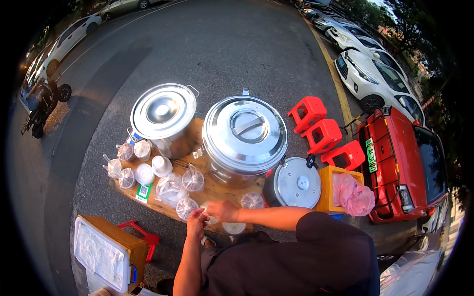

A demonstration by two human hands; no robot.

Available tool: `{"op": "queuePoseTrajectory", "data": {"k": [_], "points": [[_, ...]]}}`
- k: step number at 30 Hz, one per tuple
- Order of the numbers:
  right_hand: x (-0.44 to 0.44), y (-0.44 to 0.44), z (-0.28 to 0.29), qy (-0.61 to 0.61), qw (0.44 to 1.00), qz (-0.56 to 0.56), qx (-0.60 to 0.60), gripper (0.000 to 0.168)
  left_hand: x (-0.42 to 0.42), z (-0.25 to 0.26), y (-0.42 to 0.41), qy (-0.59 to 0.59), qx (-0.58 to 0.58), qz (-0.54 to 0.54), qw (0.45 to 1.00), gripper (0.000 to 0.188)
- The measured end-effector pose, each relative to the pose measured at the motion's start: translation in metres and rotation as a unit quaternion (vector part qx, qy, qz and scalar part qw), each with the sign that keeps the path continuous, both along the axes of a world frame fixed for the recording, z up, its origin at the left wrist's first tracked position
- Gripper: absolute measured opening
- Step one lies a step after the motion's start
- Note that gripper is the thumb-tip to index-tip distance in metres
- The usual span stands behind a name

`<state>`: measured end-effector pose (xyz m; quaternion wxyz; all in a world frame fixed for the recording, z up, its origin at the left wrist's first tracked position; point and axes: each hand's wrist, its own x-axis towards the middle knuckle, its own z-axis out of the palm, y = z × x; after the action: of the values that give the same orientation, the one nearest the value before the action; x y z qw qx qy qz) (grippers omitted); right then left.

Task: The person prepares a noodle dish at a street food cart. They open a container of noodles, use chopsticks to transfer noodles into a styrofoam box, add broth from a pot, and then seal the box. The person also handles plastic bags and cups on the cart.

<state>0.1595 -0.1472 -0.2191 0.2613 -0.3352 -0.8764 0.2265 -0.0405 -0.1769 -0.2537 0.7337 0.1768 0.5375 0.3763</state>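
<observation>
My left hand (pixel 197 223) and my right hand (pixel 223 211) meet at the front of a wooden tabletop (pixel 163 209). Their fingers are bent close together; whether something thin is pinched between them is too small to tell. Partly covered by the hands is a pale cup (pixel 212 221). A bagged cup (pixel 187 208) stands just left of them, and another bagged cup (pixel 252 201) is to the right. Nearer my body is a round container with whitish contents (pixel 234 228). Behind the left hand lies a clear plastic bag of white items (pixel 170 190).
Two large lidded steel pots (pixel 163 111) (pixel 245 133) and a smaller lidded pot (pixel 298 182) stand behind. A wooden box (pixel 326 188) holds a pink bag (pixel 353 196). Red stools (pixel 321 136), a red vehicle (pixel 400 166), a lidded plastic bin (pixel 102 253) and a passing rider (pixel 32 97) surround the table.
</observation>
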Motion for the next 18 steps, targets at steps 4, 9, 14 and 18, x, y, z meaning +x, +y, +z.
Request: {"op": "queuePoseTrajectory", "data": {"k": [4,9,14,18], "points": [[0.001,-0.009,-0.006,0.106,0.963,-0.143,-0.203,0.009,-0.003,0.003,-0.008,0.043,0.036,0.04,0.998,0.026],[0.021,0.0,-0.036,0.043,0.899,-0.23,-0.37,0.016,-0.027,-0.021,-0.016,0.065,0.026,0.135,0.988,0.022],[0.037,0.009,-0.077,-0.01,0.853,-0.249,-0.458,0.015,-0.043,-0.056,-0.028,0.079,0.002,0.171,0.982,0.022],[0.024,0.006,-0.088,0.094,0.789,-0.268,-0.545,0.014,-0.058,-0.036,-0.035,-0.002,0.03,0.149,0.988,0.021]]}}
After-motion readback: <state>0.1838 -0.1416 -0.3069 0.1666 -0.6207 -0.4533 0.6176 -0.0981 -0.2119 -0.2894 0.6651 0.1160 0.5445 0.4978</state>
